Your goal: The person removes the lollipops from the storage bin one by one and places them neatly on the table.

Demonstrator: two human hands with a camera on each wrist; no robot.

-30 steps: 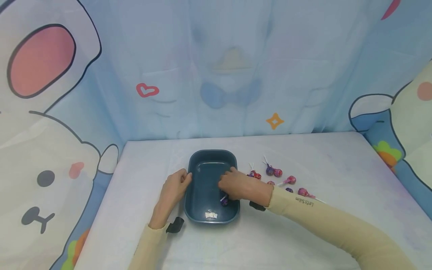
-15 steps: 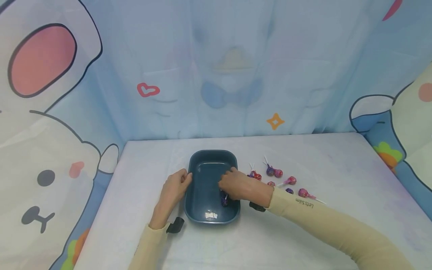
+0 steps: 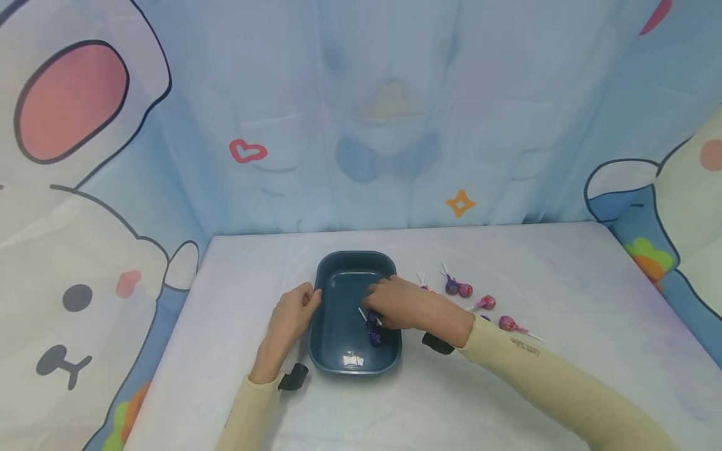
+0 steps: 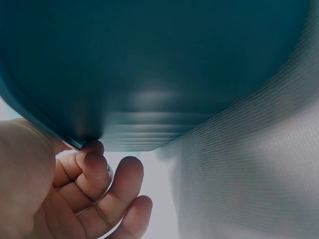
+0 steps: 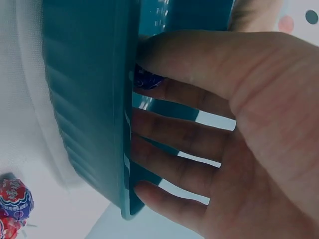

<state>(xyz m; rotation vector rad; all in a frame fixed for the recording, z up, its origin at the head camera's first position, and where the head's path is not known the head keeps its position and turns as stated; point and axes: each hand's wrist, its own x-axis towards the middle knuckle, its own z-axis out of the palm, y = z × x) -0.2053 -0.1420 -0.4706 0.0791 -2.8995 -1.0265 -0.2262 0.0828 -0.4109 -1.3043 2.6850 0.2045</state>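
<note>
A dark teal rectangular tray (image 3: 338,351) stands on the table. My left hand (image 3: 290,316) pinches its left rim, with a fingertip against the outer wall in the left wrist view. My right hand (image 3: 403,305) reaches over the right rim. Its thumb and index finger pinch a purple-wrapped lollipop (image 5: 146,78) just inside the tray, their tips partly hidden by the rim; the other fingers extend loosely. Below that hand another purple lollipop (image 3: 375,338) lies on the tray floor, with white sticks showing beside it.
To the right of the tray several lollipops lie scattered: a purple one (image 3: 451,286) beside a red one (image 3: 465,290), a pink one (image 3: 487,302) and another pink one (image 3: 507,323). The right forearm partly covers others. A printed cloth (image 3: 271,188) hangs behind the table.
My right hand has shifted slightly up and turned, the forearm moving right, so more of the purple lollipops and their sticks shows in the tray. My left hand has stayed put.
</note>
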